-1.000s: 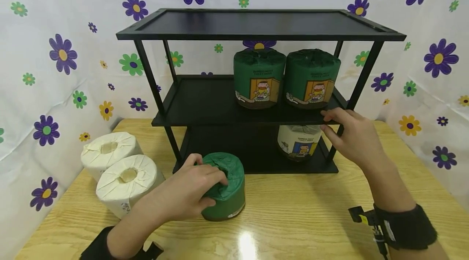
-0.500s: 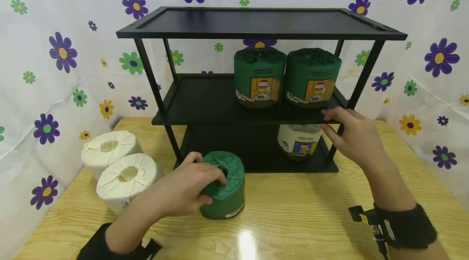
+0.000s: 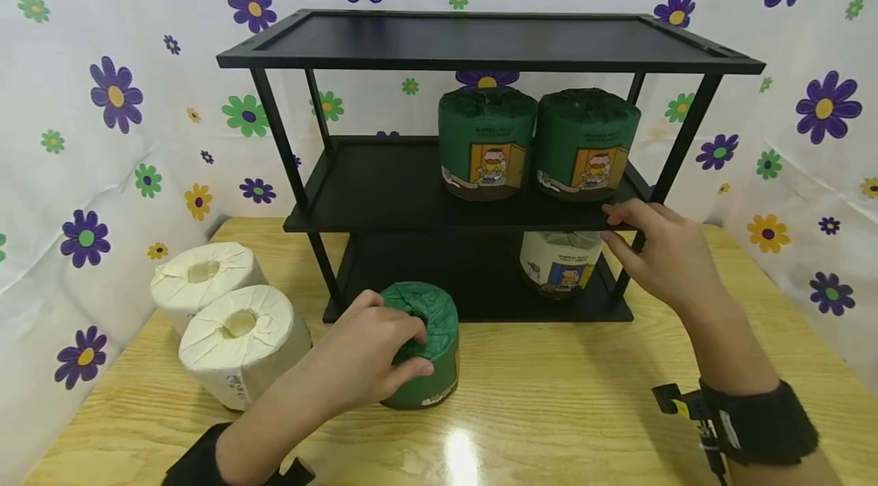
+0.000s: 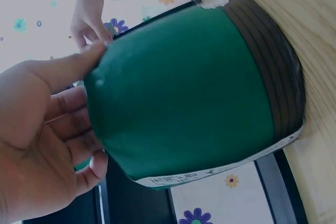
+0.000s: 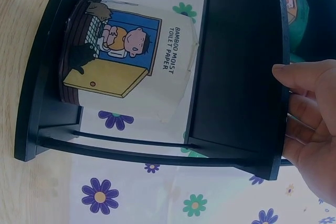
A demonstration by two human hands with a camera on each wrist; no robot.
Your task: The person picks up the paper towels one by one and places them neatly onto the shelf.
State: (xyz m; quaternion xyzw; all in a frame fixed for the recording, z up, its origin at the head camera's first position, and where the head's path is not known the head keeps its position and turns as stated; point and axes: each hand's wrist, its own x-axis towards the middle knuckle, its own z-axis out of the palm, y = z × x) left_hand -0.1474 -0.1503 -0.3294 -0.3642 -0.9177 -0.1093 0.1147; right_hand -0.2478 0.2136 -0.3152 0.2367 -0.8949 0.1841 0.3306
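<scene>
A green-wrapped toilet paper roll stands upright on the table in front of the rack. My left hand is over its top, index fingertip at the centre hole and thumb along the near rim. In the left wrist view the thumb touches the roll's top edge, and the other fingers curl partly behind it. My right hand pinches the front edge of the black rack's middle shelf near the right post, thumb below. Two more green rolls sit side by side on that shelf, at the right.
One cream-wrapped roll stands on the bottom shelf, right side. Two cream rolls stand on the table at left, beside my left forearm. The rack's top shelf spans above. A flowered cloth hangs behind.
My left hand has shifted slightly on the green roll, its thumb now lying further right along the near rim. The right hand stays at the shelf edge.
</scene>
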